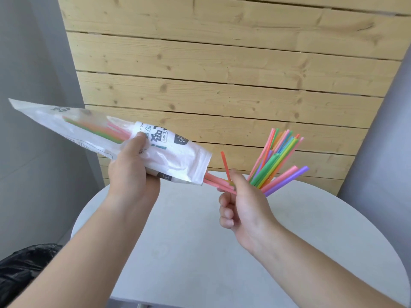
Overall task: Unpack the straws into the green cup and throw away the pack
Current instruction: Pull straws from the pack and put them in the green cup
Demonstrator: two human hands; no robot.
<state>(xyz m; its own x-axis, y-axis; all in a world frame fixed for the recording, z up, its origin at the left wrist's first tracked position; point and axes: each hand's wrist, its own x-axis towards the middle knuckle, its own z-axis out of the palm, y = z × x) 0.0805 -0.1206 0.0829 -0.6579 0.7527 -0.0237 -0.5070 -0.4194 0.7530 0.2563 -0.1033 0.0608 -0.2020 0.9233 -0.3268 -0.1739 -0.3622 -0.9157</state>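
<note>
My left hand [131,167] grips a white plastic straw pack [106,138] in the air, its open end pointing right and slightly down. Several coloured straws still lie inside it, and pink ones [214,182] stick out of the opening. My right hand [242,203] pinches those pink straw ends between thumb and fingers. Behind that hand a bunch of coloured straws [277,156] fans upward. The green cup that holds them is hidden behind my right hand.
A round white table [200,252] lies below both arms. A black bin bag [24,267] sits at the lower left beside the table. A wooden slatted panel [222,63] stands behind, with grey walls on either side.
</note>
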